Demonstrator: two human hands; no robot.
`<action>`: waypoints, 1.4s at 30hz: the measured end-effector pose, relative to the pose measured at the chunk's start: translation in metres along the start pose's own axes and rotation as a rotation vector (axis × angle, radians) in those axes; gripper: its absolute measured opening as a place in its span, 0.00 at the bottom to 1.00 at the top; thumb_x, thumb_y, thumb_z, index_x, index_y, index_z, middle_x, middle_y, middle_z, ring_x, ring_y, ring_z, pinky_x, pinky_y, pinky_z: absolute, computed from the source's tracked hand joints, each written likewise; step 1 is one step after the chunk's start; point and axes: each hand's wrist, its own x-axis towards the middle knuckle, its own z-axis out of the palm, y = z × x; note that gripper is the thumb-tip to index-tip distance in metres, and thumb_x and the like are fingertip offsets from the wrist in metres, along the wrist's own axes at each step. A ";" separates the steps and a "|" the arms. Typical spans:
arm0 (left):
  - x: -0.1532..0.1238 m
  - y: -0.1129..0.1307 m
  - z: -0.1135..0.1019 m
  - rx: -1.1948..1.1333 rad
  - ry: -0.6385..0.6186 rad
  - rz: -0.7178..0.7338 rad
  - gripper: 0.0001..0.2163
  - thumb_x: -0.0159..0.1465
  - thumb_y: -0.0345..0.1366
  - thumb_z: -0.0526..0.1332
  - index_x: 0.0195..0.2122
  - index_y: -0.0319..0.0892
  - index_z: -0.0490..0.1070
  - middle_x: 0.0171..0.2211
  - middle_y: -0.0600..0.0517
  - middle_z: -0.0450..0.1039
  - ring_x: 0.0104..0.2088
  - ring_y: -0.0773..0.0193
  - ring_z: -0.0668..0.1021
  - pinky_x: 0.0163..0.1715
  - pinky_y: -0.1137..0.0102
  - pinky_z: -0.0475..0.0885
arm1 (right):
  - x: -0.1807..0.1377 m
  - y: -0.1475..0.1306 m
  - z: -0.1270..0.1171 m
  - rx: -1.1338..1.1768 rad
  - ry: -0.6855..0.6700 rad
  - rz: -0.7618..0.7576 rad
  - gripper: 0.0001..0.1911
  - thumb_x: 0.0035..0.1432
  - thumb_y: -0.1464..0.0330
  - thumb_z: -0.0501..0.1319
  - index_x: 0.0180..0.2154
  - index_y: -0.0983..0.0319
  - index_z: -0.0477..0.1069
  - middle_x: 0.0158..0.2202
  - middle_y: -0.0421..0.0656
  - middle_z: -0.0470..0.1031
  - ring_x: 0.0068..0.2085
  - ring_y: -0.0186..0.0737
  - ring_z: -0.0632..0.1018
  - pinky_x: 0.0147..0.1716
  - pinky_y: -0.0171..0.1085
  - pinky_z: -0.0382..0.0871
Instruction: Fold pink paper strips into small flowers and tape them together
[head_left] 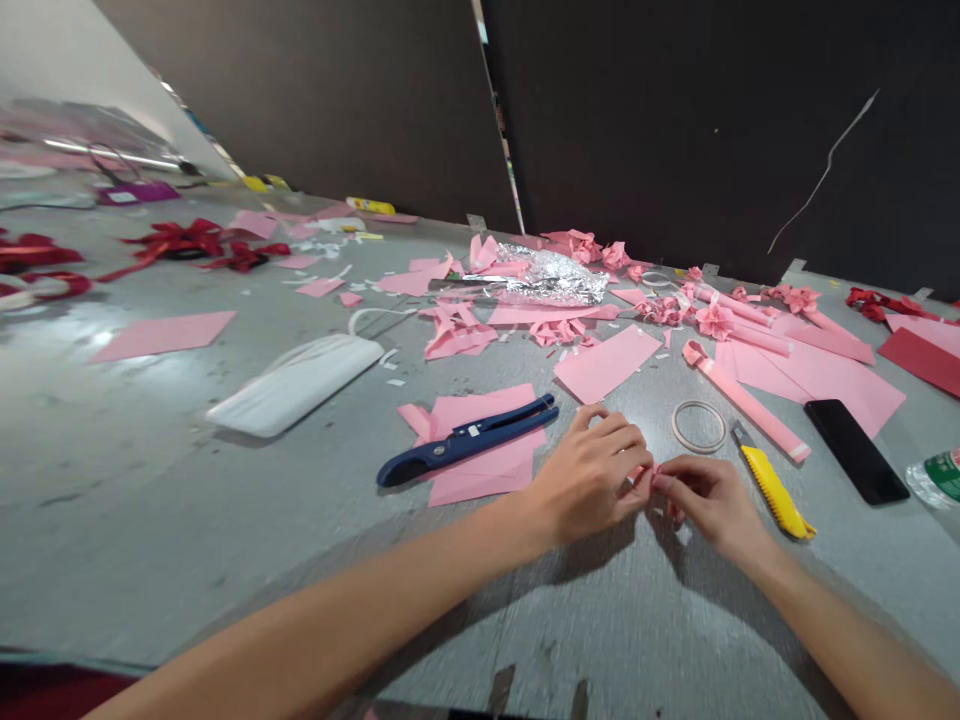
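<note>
Close together over the grey table, both hands pinch one small piece of pink paper, mostly hidden by the fingers. My left hand is closed on its left side, palm down. From the right, my right hand holds it between thumb and fingertips. Left of the hands, a dark blue stapler-like tool lies on pink paper sheets. A ring of narrow tape and a yellow utility knife lie just beyond and right of my right hand. A rolled pink paper tube lies behind them.
A black phone and a bottle stand at the right. Pink paper flowers, crumpled foil and scraps spread along the dark wall. At the left lie a white flat packet and red ribbon bows.
</note>
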 end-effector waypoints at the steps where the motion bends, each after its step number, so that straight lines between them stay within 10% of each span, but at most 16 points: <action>1: 0.000 0.000 0.000 0.006 -0.016 0.010 0.10 0.76 0.35 0.61 0.37 0.44 0.78 0.36 0.52 0.83 0.40 0.58 0.80 0.54 0.57 0.64 | 0.000 -0.001 -0.001 0.009 -0.015 -0.005 0.21 0.63 0.49 0.71 0.36 0.62 0.86 0.23 0.43 0.77 0.23 0.38 0.75 0.24 0.38 0.67; 23: 0.007 -0.007 -0.007 -0.074 0.139 -0.110 0.06 0.71 0.31 0.62 0.36 0.44 0.76 0.35 0.52 0.83 0.39 0.59 0.80 0.50 0.58 0.68 | 0.004 -0.004 -0.004 0.033 0.087 -0.006 0.18 0.60 0.52 0.72 0.30 0.60 0.84 0.19 0.41 0.74 0.22 0.38 0.72 0.24 0.38 0.64; 33: 0.011 -0.041 -0.006 -0.483 0.253 -0.713 0.15 0.79 0.40 0.52 0.35 0.45 0.70 0.20 0.59 0.62 0.22 0.65 0.67 0.25 0.68 0.64 | 0.007 -0.012 -0.016 -0.007 0.118 -0.015 0.15 0.59 0.55 0.69 0.26 0.57 0.81 0.19 0.42 0.75 0.24 0.41 0.74 0.28 0.42 0.66; 37: 0.010 -0.052 0.000 -0.382 0.302 -0.592 0.15 0.74 0.28 0.53 0.59 0.46 0.66 0.42 0.49 0.80 0.36 0.61 0.80 0.36 0.65 0.77 | 0.010 -0.011 -0.023 0.000 0.159 -0.021 0.14 0.58 0.56 0.70 0.26 0.58 0.80 0.20 0.42 0.76 0.25 0.42 0.74 0.29 0.42 0.65; 42: 0.005 -0.040 0.000 -0.096 0.174 -0.096 0.05 0.74 0.36 0.66 0.48 0.44 0.73 0.57 0.42 0.78 0.57 0.50 0.80 0.56 0.53 0.75 | 0.014 -0.005 -0.029 0.108 0.196 -0.010 0.14 0.59 0.56 0.69 0.28 0.59 0.80 0.22 0.42 0.76 0.26 0.40 0.73 0.30 0.41 0.66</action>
